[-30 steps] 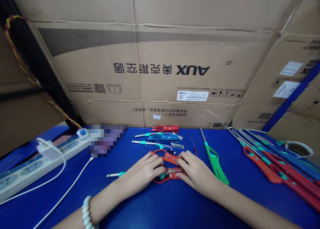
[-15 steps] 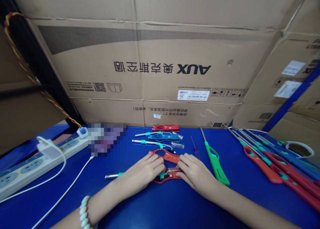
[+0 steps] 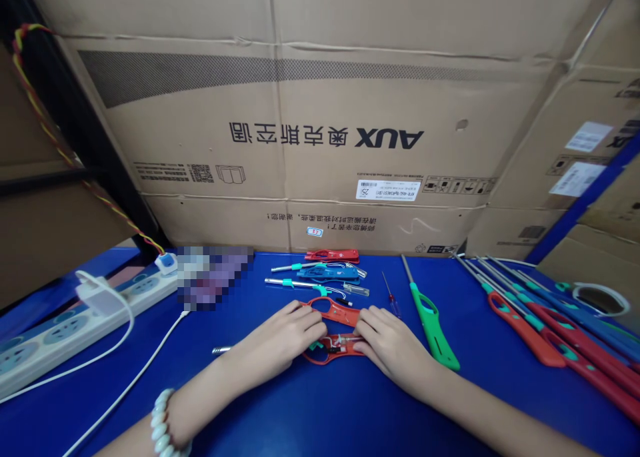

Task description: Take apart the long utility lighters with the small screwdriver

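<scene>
Two halves of an orange gas lighter shell lie one above the other on the blue table. The lower shell half [image 3: 345, 358] holds a clear fuel tank, a wire and a teal part; its metal tube [image 3: 221, 350] sticks out left of my left wrist. My left hand [image 3: 293, 330] is closed at the left end of the shell halves, fingertips by the teal part; its exact hold is partly hidden. With curled fingers, my right hand [image 3: 387, 337] grips the right end of the lower half and touches the upper shell half [image 3: 340, 312].
Behind lie a blue shell [image 3: 330, 274], a red shell [image 3: 333, 256], metal tubes and a screwdriver [image 3: 393, 302]. To the right are a green lighter [image 3: 435, 327] and several red and blue lighters [image 3: 565, 317]. A power strip [image 3: 75, 327] stands left; cardboard [image 3: 320, 97] walls the back.
My left hand has shifted slightly left along the lower shell half, uncovering more of its inside. My right hand stays in place.
</scene>
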The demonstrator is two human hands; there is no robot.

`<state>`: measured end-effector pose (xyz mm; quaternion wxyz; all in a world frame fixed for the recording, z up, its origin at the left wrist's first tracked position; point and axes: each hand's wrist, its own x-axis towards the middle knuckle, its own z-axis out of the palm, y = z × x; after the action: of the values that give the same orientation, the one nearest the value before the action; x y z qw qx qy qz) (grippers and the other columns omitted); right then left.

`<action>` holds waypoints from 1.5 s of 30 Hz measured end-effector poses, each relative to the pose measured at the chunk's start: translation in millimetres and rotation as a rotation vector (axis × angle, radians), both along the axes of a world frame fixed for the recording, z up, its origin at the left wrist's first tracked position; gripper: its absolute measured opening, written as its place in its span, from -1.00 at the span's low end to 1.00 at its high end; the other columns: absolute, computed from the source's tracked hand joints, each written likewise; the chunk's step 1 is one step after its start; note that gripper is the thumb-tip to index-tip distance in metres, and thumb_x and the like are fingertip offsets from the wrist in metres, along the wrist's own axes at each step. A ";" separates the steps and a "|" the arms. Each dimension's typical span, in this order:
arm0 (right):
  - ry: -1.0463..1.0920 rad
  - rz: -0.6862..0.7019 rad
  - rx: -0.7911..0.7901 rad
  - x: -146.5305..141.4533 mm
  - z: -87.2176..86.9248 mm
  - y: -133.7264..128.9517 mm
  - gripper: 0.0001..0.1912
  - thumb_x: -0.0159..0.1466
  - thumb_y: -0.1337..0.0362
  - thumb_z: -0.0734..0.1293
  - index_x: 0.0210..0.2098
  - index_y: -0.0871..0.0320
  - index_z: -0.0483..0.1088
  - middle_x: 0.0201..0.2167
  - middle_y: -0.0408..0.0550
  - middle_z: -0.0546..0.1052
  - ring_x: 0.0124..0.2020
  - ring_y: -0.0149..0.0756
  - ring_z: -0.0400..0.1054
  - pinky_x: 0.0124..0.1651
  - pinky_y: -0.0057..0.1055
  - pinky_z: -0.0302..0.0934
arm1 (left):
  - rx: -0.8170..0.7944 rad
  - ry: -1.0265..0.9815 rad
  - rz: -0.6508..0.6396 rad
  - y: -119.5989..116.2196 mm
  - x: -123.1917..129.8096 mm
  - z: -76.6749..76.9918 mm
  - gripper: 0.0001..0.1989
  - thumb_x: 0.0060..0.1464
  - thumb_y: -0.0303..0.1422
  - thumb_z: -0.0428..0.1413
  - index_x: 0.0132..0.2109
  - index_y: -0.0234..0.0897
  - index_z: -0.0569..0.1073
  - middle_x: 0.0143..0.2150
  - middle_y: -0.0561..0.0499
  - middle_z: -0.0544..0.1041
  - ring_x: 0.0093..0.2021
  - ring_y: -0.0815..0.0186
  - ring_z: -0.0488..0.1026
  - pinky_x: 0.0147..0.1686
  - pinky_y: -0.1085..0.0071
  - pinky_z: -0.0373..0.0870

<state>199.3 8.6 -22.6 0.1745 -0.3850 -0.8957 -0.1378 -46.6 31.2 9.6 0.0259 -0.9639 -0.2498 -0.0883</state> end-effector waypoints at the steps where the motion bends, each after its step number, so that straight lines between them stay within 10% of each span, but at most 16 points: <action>1: 0.002 0.000 -0.002 -0.1 -0.4 0.1 -0.91 0.30 0.31 0.27 -0.33 0.19 0.36 -0.36 0.01 0.46 -0.32 -0.16 0.36 -0.26 -0.27 0.28 | -0.009 -0.004 0.006 -0.5 -0.4 2.4 -0.68 0.05 -0.74 -0.12 -0.18 -0.29 0.33 -0.17 -0.03 0.43 -0.14 0.21 0.37 -0.07 0.25 0.23; 16: -0.013 -0.012 0.010 -0.6 1.0 -0.5 -0.91 0.29 0.31 0.29 -0.34 0.19 0.36 -0.36 0.00 0.46 -0.34 -0.17 0.33 -0.29 -0.28 0.24 | -0.283 -0.114 -0.136 -22.3 12.8 9.6 -0.90 0.23 -0.44 0.06 -0.12 -0.19 0.43 -0.22 0.04 0.43 -0.21 0.29 0.33 -0.16 0.40 0.22; 37: 0.001 -0.005 0.079 -2.2 -2.9 0.8 -0.90 0.26 0.31 0.34 -0.36 0.21 0.37 -0.40 0.00 0.45 -0.36 -0.19 0.32 -0.31 -0.30 0.24 | 0.178 -0.155 0.103 -10.6 23.0 -26.3 -0.78 0.26 -0.53 -0.08 -0.35 -0.33 0.35 -0.36 -0.01 0.38 -0.31 0.22 0.27 -0.20 0.28 0.17; 45: 0.012 -0.001 0.093 -1.6 -4.1 1.2 -0.88 0.29 0.30 0.30 -0.36 0.21 0.37 -0.39 0.01 0.46 -0.36 -0.17 0.34 -0.30 -0.30 0.26 | 0.177 -0.136 0.171 -12.0 18.8 -15.8 -0.72 0.30 -0.54 -0.20 -0.29 -0.34 0.36 -0.29 -0.07 0.38 -0.32 0.20 0.26 -0.26 0.28 0.19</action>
<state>197.7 9.8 -26.7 0.1975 -0.3776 -0.8872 -0.1771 -27.8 19.2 -6.2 0.1015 -0.9249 -0.3233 -0.1725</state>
